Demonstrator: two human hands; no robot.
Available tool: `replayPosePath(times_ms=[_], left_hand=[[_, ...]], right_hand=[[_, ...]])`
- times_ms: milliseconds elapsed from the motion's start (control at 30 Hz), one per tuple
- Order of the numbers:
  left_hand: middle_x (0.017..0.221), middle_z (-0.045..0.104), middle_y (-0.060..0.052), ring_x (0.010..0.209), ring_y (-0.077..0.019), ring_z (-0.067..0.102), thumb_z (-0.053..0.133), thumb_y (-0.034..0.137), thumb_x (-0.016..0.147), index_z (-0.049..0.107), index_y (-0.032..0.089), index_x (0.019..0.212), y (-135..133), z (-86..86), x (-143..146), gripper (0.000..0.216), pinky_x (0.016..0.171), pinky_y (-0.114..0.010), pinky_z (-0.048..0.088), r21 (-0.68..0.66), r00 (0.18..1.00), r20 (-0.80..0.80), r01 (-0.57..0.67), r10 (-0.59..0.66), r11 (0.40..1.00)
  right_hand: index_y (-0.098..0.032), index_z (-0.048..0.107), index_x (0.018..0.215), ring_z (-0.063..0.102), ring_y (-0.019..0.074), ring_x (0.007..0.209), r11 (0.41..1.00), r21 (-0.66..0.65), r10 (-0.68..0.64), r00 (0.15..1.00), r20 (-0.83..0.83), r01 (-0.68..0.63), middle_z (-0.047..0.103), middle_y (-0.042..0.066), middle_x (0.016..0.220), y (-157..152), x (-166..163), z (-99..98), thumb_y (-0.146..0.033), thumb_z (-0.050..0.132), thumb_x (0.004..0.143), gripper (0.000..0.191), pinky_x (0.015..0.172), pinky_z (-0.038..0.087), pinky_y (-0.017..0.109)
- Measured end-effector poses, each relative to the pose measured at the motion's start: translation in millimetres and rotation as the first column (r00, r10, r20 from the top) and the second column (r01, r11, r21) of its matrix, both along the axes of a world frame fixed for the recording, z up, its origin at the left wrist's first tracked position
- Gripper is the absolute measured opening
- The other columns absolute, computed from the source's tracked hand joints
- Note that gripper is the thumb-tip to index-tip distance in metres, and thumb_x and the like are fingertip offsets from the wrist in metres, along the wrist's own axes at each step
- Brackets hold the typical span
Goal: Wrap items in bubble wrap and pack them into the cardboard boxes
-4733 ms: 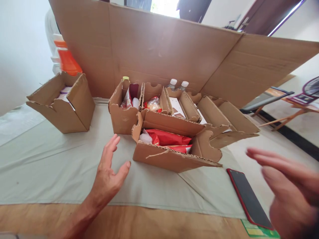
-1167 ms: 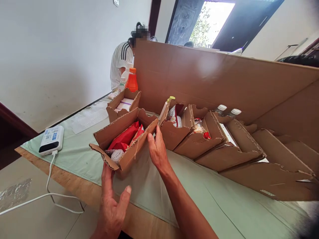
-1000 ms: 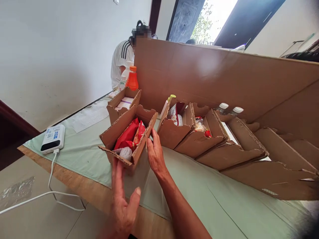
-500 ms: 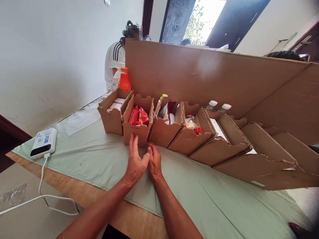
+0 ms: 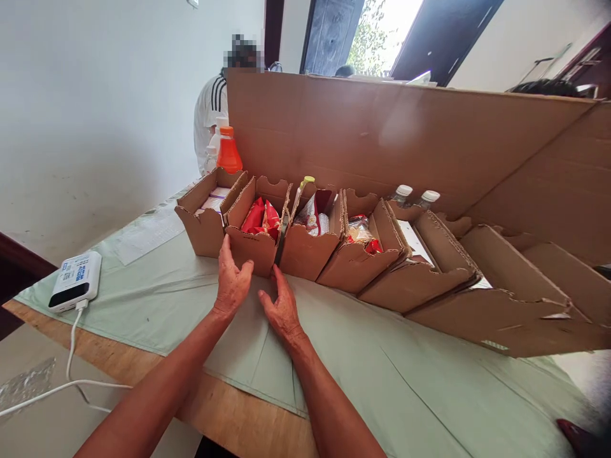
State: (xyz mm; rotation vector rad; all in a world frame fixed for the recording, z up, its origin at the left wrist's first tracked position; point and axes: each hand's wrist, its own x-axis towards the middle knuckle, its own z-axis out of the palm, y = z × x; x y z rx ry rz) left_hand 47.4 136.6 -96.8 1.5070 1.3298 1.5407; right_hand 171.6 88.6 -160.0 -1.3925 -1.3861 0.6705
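Note:
My left hand (image 5: pixel 231 280) is open, thumb spread, with its fingertips at the front left edge of a small cardboard box (image 5: pixel 251 251). At the same box's lower right front corner, the fingertips of my right hand (image 5: pixel 282 310) reach up beside the narrow gap. Its fingers are stretched out and the thumb stands apart. Neither hand is wrapped round anything. Red shiny packets (image 5: pixel 261 217) lie inside this box. A cardboard box with pale packs (image 5: pixel 214 198) stands on its left. To its right, another box holds a white and maroon bag (image 5: pixel 309 216).
More cardboard boxes (image 5: pixel 420 286) continue the row rightward. A tall cardboard panel (image 5: pixel 344 127) rises behind. An orange bottle (image 5: pixel 230 152) stands at the back left. A power bank (image 5: pixel 76 280) with a white cable (image 5: pixel 71 346) lies on the green cloth (image 5: pixel 162 299). A person (image 5: pixel 210 102) is beyond the panel.
My left hand has slid from the box's front face to its left edge. The two hands, close together before, are now apart. The view has shifted slightly.

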Motion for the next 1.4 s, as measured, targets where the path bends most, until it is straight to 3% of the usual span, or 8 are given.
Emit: replayPosePath(times_ms=[200,467,567,667,833,1033,1200,1400], left_hand=[[0.163,0.034,-0.017,0.151,-0.0323,0.032,0.061,0.014,0.076,0.028,0.015,0.156,17.0,-6.1,13.6,0.087,0.125,-0.049,0.025,0.030,0.997,-0.069,-0.032,0.034,0.999],[0.161,0.035,-0.019,0.151,-0.0323,0.032,0.059,0.013,0.075,0.033,0.014,0.154,19.1,-6.6,10.0,0.083,0.125,-0.050,0.026,0.086,0.991,-0.132,-0.018,0.029,0.996],[0.165,0.027,-0.017,0.154,-0.0328,0.025,0.060,0.015,0.077,0.038,0.017,0.151,15.6,8.0,-12.2,0.078,0.125,-0.052,0.021,0.264,0.954,-0.266,-0.067,0.140,0.962],[0.165,0.025,-0.017,0.156,-0.0351,0.018,0.062,0.017,0.078,0.046,0.018,0.144,28.7,33.3,-41.4,0.068,0.125,-0.055,0.017,0.404,0.871,-0.373,-0.157,0.319,0.901],[0.157,0.041,-0.019,0.154,-0.0418,0.018,0.072,0.030,0.079,0.066,0.018,0.115,69.5,67.5,-63.3,0.038,0.121,-0.062,0.014,0.371,0.770,-0.523,-0.181,0.365,0.911],[0.134,0.064,-0.014,0.146,-0.0402,0.037,0.068,0.021,0.078,0.068,0.021,0.087,90.1,74.5,-56.0,0.009,0.119,-0.067,0.012,0.374,0.750,-0.515,-0.240,0.416,0.896],[0.091,0.072,-0.006,0.128,-0.0354,0.055,0.061,0.020,0.078,0.061,0.023,0.077,66.3,72.6,-74.3,0.003,0.119,-0.069,0.013,0.357,0.759,-0.458,-0.319,0.462,0.878],[0.095,0.074,-0.003,0.125,-0.0321,0.058,0.063,0.025,0.084,0.059,0.024,0.079,-22.8,66.0,-114.3,0.007,0.118,-0.067,0.021,0.464,0.770,-0.391,-0.308,0.504,0.831]], right_hand=[[-0.021,0.050,0.147,0.048,0.0296,0.140,0.999,0.014,-0.038,0.999,-0.006,0.038,0.047,0.012,0.156,4.7,1.5,-8.1,-0.029,0.060,0.079,0.070,0.116,0.039,0.052],[-0.021,0.061,0.133,0.057,0.0289,0.131,0.998,0.020,-0.052,0.999,-0.016,0.052,0.059,0.013,0.144,4.6,4.4,-8.1,-0.031,0.059,0.079,0.055,0.109,0.046,0.050],[-0.022,0.066,0.123,0.060,0.0288,0.126,0.998,0.025,-0.052,0.998,-0.028,0.053,0.063,0.012,0.139,4.8,6.4,-7.5,-0.032,0.058,0.080,0.044,0.105,0.049,0.050],[-0.023,0.071,0.111,0.060,0.0292,0.124,0.998,0.027,-0.050,0.998,-0.035,0.051,0.064,0.012,0.136,5.7,7.6,-6.8,-0.033,0.059,0.080,0.035,0.103,0.050,0.049],[-0.021,0.073,0.101,0.063,0.0305,0.117,0.999,0.018,-0.048,0.998,-0.035,0.049,0.065,0.014,0.134,6.6,8.1,-3.8,-0.035,0.058,0.079,0.030,0.090,0.055,0.046],[-0.022,0.075,0.097,0.065,0.0303,0.113,0.998,0.023,-0.052,0.998,-0.022,0.053,0.067,0.014,0.130,6.4,8.8,-2.7,-0.035,0.058,0.079,0.028,0.080,0.057,0.042],[-0.024,0.075,0.095,0.065,0.0286,0.114,0.998,0.040,-0.054,0.998,-0.020,0.055,0.068,0.012,0.129,6.5,10.0,-4.2,-0.033,0.059,0.078,0.025,0.091,0.055,0.044],[-0.023,0.074,0.093,0.064,0.0297,0.116,0.998,0.040,-0.041,0.999,-0.031,0.042,0.067,0.012,0.129,7.2,9.7,-4.1,-0.033,0.059,0.078,0.024,0.092,0.054,0.046]])
